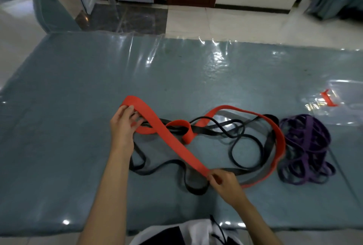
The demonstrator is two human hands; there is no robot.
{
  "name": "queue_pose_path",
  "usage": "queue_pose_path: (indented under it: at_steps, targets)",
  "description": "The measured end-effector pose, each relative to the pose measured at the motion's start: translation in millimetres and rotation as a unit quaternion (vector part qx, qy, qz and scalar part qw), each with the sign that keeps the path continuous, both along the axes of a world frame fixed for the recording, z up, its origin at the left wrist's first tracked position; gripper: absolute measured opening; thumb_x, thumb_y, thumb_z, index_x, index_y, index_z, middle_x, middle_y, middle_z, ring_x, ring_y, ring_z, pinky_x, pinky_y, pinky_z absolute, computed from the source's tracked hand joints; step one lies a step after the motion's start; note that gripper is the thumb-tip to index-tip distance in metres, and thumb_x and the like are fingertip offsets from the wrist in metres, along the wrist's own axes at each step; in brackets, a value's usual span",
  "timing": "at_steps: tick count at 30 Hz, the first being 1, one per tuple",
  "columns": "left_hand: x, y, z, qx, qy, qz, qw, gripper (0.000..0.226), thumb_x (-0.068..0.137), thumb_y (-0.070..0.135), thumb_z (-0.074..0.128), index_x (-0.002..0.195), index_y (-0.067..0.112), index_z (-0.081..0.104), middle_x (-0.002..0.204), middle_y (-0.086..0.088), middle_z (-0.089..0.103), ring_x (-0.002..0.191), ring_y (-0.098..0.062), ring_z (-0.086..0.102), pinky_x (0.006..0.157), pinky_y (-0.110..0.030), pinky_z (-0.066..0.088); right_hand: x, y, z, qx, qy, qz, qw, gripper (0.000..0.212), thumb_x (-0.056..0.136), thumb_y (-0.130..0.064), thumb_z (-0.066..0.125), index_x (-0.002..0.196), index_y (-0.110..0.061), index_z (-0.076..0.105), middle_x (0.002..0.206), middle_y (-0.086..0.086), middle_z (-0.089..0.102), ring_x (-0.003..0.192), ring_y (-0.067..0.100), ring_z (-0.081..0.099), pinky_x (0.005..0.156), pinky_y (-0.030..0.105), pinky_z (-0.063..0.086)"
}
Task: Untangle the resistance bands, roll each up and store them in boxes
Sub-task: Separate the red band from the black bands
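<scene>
i see my left hand gripping the far loop end of the wide red band, fingers curled round it near the middle of the desk. my right hand pinches the same red band closer to me, so a stretch of it runs diagonally between both hands. the rest of the red band curves off to the right in a big loop and comes back toward my right hand. black bands lie tangled under and through the red one, some wide, some thin, spread flat on the desk. just right of the tangle sits a heap of purple bands, touching the red loop's outer edge or very near it; i cannot tell which. further right on the desk lies a clear plastic bag with a red strip on it. the desk has a glossy blue-grey cover.
</scene>
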State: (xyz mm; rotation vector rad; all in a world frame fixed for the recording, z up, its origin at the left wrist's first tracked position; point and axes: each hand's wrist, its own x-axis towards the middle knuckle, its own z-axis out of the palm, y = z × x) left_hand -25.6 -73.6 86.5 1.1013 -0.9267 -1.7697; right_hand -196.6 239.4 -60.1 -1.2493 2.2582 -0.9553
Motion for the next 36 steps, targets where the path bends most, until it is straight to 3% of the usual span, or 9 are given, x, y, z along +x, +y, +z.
queue_pose_path:
  at_steps: [5,10,15,17,20,22,27,33,36]
  targets:
    - [-16,11,13,-0.034,0.022,-0.063,0.997,0.007,0.104,0.013,0.062,0.102,0.020,0.063,0.080,0.006,0.075,0.074,-0.009,0.070,0.077,-0.030,0.058,-2,-17,15,0.051,-0.042,-0.068,0.995,0.013,0.099,-0.031,0.065,0.088,-0.031,0.073,0.066,-0.012,0.073,0.052,0.004,0.068,0.065,0.036,0.059]
    - [-39,37,23,-0.150,-0.053,-0.232,0.960,0.016,0.104,0.012,0.062,0.090,0.016,0.066,0.082,0.004,0.070,0.076,-0.006,0.066,0.076,-0.023,0.056,-9,-61,55,-0.091,-0.135,-0.156,0.974,0.015,0.102,-0.023,0.068,0.111,-0.034,0.073,0.107,-0.016,0.076,0.097,0.005,0.072,0.078,0.025,0.060]
    - [-64,67,22,-0.301,-0.158,-0.492,0.801,0.012,0.099,-0.004,0.062,0.087,-0.006,0.063,0.076,-0.010,0.055,0.075,-0.013,0.050,0.074,-0.034,0.042,-30,-113,102,-0.169,-0.438,-0.136,0.872,0.054,0.097,-0.053,0.066,0.144,-0.028,0.058,0.140,-0.004,0.067,0.124,0.012,0.065,0.104,0.035,0.053]
    - [-70,74,14,-0.314,-0.198,-0.563,0.739,0.012,0.096,0.004,0.067,0.085,0.003,0.064,0.072,-0.004,0.057,0.068,-0.009,0.049,0.070,-0.033,0.043,-39,-121,108,-0.116,-0.497,-0.103,0.854,0.043,0.095,-0.034,0.072,0.135,-0.018,0.068,0.130,0.010,0.073,0.114,0.022,0.070,0.101,0.038,0.056]
    - [-71,74,-2,-0.274,-0.241,-0.638,0.678,0.008,0.097,0.019,0.073,0.093,0.014,0.075,0.086,0.008,0.074,0.081,-0.004,0.068,0.086,-0.029,0.055,-51,-117,99,-0.050,-0.426,-0.085,0.899,0.032,0.088,0.001,0.079,0.118,-0.010,0.077,0.111,0.012,0.080,0.107,0.027,0.075,0.088,0.026,0.060]
    - [-68,64,-20,-0.238,-0.280,-0.626,0.687,0.014,0.097,0.024,0.073,0.102,0.013,0.079,0.101,0.003,0.079,0.099,-0.012,0.073,0.098,-0.032,0.055,-59,-112,93,-0.067,-0.399,-0.145,0.903,0.036,0.082,0.006,0.083,0.112,-0.013,0.079,0.105,0.006,0.081,0.103,0.022,0.076,0.084,0.021,0.060]
    - [-69,26,-79,-0.251,-0.395,-0.350,0.812,0.028,0.097,0.018,0.069,0.125,0.016,0.066,0.124,-0.003,0.062,0.112,-0.023,0.065,0.102,-0.037,0.051,-85,-91,81,-0.141,-0.397,-0.312,0.852,0.027,0.089,-0.002,0.079,0.114,-0.015,0.078,0.103,0.002,0.082,0.098,0.015,0.075,0.088,0.026,0.057]
    - [-90,4,-134,-0.141,-0.465,-0.393,0.781,0.063,0.092,0.029,0.077,0.146,0.013,0.050,0.145,-0.016,0.053,0.132,-0.033,0.057,0.111,-0.040,0.045,-114,-63,64,0.017,-0.313,-0.316,0.895,0.021,0.084,-0.018,0.087,0.104,-0.015,0.080,0.077,-0.001,0.077,0.070,0.016,0.071,0.069,0.031,0.056]
    - [-105,12,-144,-0.105,-0.434,-0.383,0.809,0.061,0.089,0.023,0.081,0.142,0.007,0.054,0.138,-0.017,0.062,0.125,-0.033,0.062,0.108,-0.044,0.048,-117,-58,61,0.017,-0.319,-0.305,0.897,0.005,0.090,-0.015,0.080,0.086,-0.016,0.082,0.062,0.007,0.067,0.062,0.019,0.062,0.059,0.029,0.052]
